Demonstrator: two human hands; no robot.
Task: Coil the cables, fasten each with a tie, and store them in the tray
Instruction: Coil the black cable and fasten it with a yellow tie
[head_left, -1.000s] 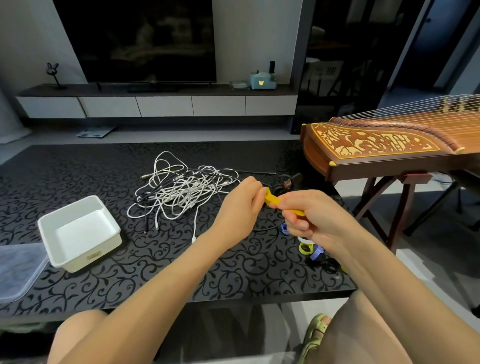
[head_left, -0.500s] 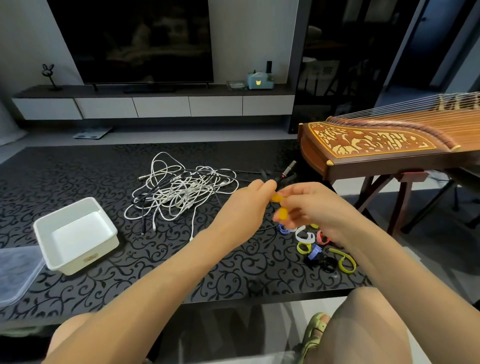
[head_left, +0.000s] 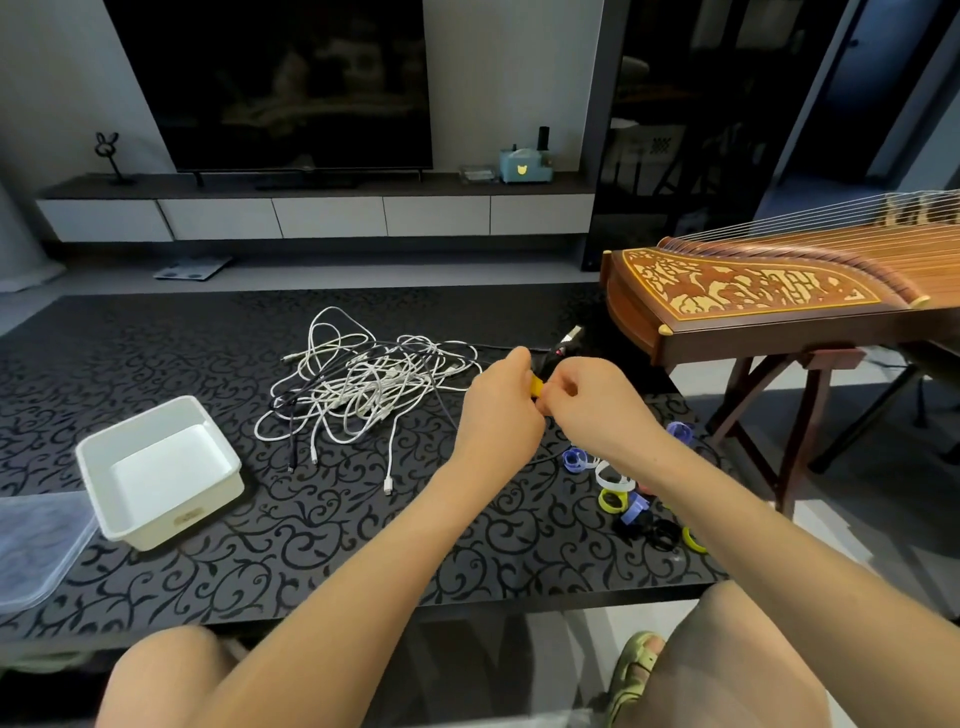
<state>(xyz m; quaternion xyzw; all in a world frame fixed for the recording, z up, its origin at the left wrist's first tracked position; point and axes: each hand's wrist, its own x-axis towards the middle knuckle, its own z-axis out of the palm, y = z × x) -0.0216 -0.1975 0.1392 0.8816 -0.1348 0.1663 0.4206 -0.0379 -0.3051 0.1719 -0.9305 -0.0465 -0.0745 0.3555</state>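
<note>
My left hand (head_left: 498, 410) and right hand (head_left: 592, 405) both pinch the yellow tie (head_left: 536, 387); cables (head_left: 363, 384) at 9 o'clock, tray (head_left: 176, 519) at 8.

A glossy scroll pattern is carried by the flat black tabletop (head_left: 291, 561). The rectangular plastic tray (head_left: 171, 527) at lower left is coloured plain white. The tangled thin cables (head_left: 363, 384) at centre are mostly white, some black. A small yellow tie (head_left: 536, 387) is seen centre right; the curled loose ties (head_left: 615, 482) below it are coloured purple, white, yellow and black.
</note>
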